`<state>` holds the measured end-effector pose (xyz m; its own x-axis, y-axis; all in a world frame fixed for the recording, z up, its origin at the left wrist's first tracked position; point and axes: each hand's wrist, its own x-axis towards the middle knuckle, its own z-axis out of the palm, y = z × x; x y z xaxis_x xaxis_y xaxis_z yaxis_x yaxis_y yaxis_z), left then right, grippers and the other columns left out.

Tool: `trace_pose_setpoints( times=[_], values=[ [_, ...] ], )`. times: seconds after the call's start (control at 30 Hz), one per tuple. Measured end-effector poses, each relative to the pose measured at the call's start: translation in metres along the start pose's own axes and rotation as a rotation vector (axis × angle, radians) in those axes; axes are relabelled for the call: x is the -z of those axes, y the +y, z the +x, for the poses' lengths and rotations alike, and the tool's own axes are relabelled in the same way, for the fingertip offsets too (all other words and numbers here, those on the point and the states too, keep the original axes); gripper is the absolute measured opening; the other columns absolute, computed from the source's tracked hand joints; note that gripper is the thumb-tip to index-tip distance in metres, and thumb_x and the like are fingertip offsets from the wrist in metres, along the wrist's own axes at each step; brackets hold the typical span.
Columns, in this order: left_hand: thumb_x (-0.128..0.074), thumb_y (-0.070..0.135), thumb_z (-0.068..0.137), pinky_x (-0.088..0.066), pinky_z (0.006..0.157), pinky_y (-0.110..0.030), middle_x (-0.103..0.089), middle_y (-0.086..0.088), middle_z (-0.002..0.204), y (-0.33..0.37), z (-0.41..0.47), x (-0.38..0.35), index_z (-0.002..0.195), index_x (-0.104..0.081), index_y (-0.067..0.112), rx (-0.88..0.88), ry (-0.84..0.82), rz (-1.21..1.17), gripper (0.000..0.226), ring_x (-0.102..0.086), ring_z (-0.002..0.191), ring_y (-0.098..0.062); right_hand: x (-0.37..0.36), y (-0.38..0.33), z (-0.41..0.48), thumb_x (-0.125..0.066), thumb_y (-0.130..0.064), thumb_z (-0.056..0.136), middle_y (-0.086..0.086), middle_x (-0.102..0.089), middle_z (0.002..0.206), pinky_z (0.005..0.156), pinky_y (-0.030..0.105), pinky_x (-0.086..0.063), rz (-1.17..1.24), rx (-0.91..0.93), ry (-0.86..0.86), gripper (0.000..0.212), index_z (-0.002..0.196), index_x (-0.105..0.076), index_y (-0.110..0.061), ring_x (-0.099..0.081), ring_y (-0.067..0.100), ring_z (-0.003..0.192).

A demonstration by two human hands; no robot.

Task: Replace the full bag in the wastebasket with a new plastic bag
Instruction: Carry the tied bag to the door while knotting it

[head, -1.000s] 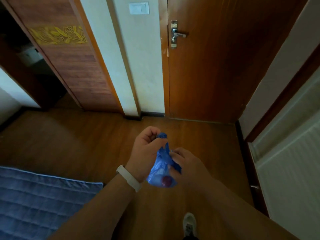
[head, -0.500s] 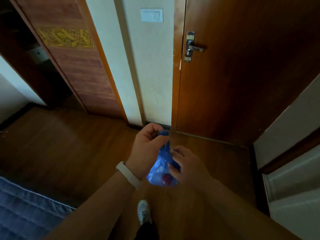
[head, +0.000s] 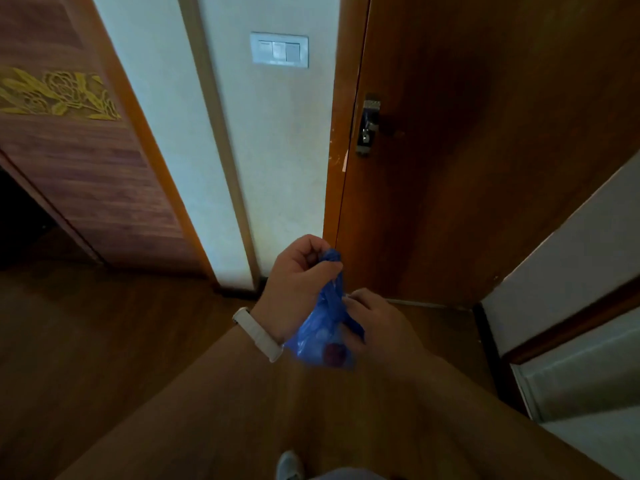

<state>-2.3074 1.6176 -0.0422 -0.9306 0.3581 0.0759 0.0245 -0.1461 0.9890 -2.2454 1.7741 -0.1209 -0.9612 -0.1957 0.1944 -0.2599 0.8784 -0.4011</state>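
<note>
Left grip [head: 301, 282]: clenched. The fingers are curled into a fist round the gathered neck of the blue plastic bag [head: 320, 336]. The twisted top of the bag sticks out above the thumb.
Right grip [head: 379, 327]: grasping the bag just below the neck, on its right side. The thumb lies on the front of the film and the fingers curl round behind it.
Bag location: held in mid-air between the two grips, in front of the body and above the wooden floor [head: 104, 358]. It touches neither the floor nor the door [head: 485, 150].
Bag condition: neck bunched and lower part bulging. A dark red round item and some pale shapes show through the film near the bottom.
Wristband [head: 258, 334]: white, on the left wrist, just beside the bag.
Surroundings: the brown wooden door with its metal handle plate [head: 367, 126] stands directly ahead. A white three-rocker light switch [head: 279, 50] sits on the pale wall left of the door. A wardrobe panel [head: 69, 150] with a gold floral motif is at far left.
Hidden: the right fingertips are behind the bag, and the left fingertips are folded into the palm.
Cut off: one pale shoe [head: 289, 465] at the bottom edge. Both forearms run out of view.
Hard to make out: the bag's lower outline is blurred and its contents cannot be identified. The door lever is lost in shadow.
</note>
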Motion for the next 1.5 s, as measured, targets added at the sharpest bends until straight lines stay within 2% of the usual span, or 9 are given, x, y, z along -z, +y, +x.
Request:
trace_pose_setpoints(
  times=[0.23, 0.43, 0.57, 0.77, 0.9, 1.0, 1.23, 1.4, 1.5],
  values=[
    [-0.056, -0.009, 0.085, -0.051, 0.061, -0.026, -0.06, -0.009, 0.071, 0.002, 0.061, 0.059, 0.084, -0.056, 0.006, -0.005, -0.022, 0.04, 0.016, -0.059, 0.064, -0.018, -0.018, -0.004, 0.078, -0.04, -0.049, 0.092, -0.004, -0.053, 0.113, 0.073, 0.008, -0.03, 0.024, -0.009, -0.033, 0.045, 0.128, -0.049, -0.023, -0.052, 0.01, 0.092],
    [-0.064, -0.001, 0.086, -0.055, 0.071, -0.027, -0.067, -0.005, 0.08, -0.023, 0.115, 0.092, 0.087, -0.064, 0.012, 0.077, 0.09, 0.035, 0.013, -0.065, 0.076, -0.019, -0.052, 0.026, 0.137, -0.037, -0.052, 0.086, -0.003, -0.057, 0.114, 0.075, 0.018, -0.042, 0.13, -0.07, -0.005, 0.053, 0.125, -0.054, -0.02, -0.051, 0.006, 0.092],
    [-0.067, 0.007, 0.081, -0.055, 0.077, -0.038, -0.065, -0.017, 0.085, -0.043, 0.155, 0.104, 0.085, -0.066, 0.015, 0.14, 0.124, 0.049, 0.009, -0.064, 0.08, -0.028, -0.081, 0.056, 0.181, -0.046, -0.046, 0.087, -0.003, -0.059, 0.109, 0.072, 0.018, -0.043, 0.188, -0.087, 0.019, 0.044, 0.121, -0.056, -0.02, -0.055, 0.009, 0.089],
    [-0.066, -0.002, 0.08, -0.053, 0.07, -0.037, -0.063, -0.02, 0.081, -0.075, 0.233, 0.12, 0.09, -0.06, 0.0, 0.257, 0.214, 0.035, 0.012, -0.062, 0.075, -0.03, -0.113, 0.1, 0.256, -0.054, -0.037, 0.085, -0.006, -0.056, 0.108, 0.076, 0.031, -0.052, 0.3, -0.078, -0.049, 0.034, 0.118, -0.047, -0.033, -0.055, 0.011, 0.091],
    [-0.064, -0.007, 0.082, -0.053, 0.062, -0.032, -0.064, -0.017, 0.076, -0.096, 0.286, 0.13, 0.088, -0.059, 0.0, 0.3, 0.243, 0.077, 0.01, -0.063, 0.069, -0.026, -0.132, 0.134, 0.302, -0.054, -0.033, 0.085, -0.005, -0.054, 0.111, 0.079, 0.025, -0.043, 0.312, -0.08, -0.097, 0.035, 0.119, -0.052, -0.025, -0.053, 0.012, 0.096],
    [-0.069, -0.001, 0.075, -0.051, 0.058, -0.029, -0.065, -0.013, 0.071, -0.117, 0.32, 0.141, 0.08, -0.061, 0.008, 0.329, 0.241, 0.099, 0.013, -0.062, 0.064, -0.022, -0.15, 0.151, 0.333, -0.058, -0.025, 0.082, 0.001, -0.058, 0.104, 0.079, 0.033, -0.047, 0.286, -0.021, -0.112, 0.029, 0.111, -0.057, -0.017, -0.054, 0.017, 0.096],
    [-0.069, 0.001, 0.078, -0.049, 0.061, -0.028, -0.066, -0.012, 0.073, -0.182, 0.357, 0.189, 0.079, -0.06, 0.012, 0.396, 0.162, 0.081, 0.014, -0.062, 0.066, -0.021, -0.213, 0.176, 0.365, -0.06, -0.024, 0.083, 0.003, -0.057, 0.102, 0.074, 0.032, -0.05, 0.249, -0.013, -0.142, 0.027, 0.108, -0.056, -0.016, -0.056, 0.018, 0.093],
    [-0.067, 0.005, 0.085, -0.049, 0.069, -0.033, -0.066, -0.011, 0.08, -0.271, 0.362, 0.231, 0.084, -0.06, 0.018, 0.401, -0.08, 0.313, 0.014, -0.061, 0.073, -0.018, -0.292, 0.199, 0.371, -0.061, -0.02, 0.08, 0.009, -0.059, 0.102, 0.07, 0.037, -0.051, 0.159, -0.043, -0.259, 0.026, 0.104, -0.062, -0.009, -0.059, 0.025, 0.089],
    [-0.067, 0.003, 0.086, -0.05, 0.073, -0.033, -0.066, -0.009, 0.081, -0.337, 0.366, 0.252, 0.084, -0.06, 0.021, 0.422, -0.125, 0.301, 0.02, -0.062, 0.076, -0.016, -0.348, 0.226, 0.37, -0.053, -0.02, 0.08, 0.013, -0.061, 0.095, 0.066, 0.034, -0.049, 0.139, -0.046, -0.254, 0.029, 0.102, -0.065, -0.005, -0.06, 0.028, 0.081]
  ],
)
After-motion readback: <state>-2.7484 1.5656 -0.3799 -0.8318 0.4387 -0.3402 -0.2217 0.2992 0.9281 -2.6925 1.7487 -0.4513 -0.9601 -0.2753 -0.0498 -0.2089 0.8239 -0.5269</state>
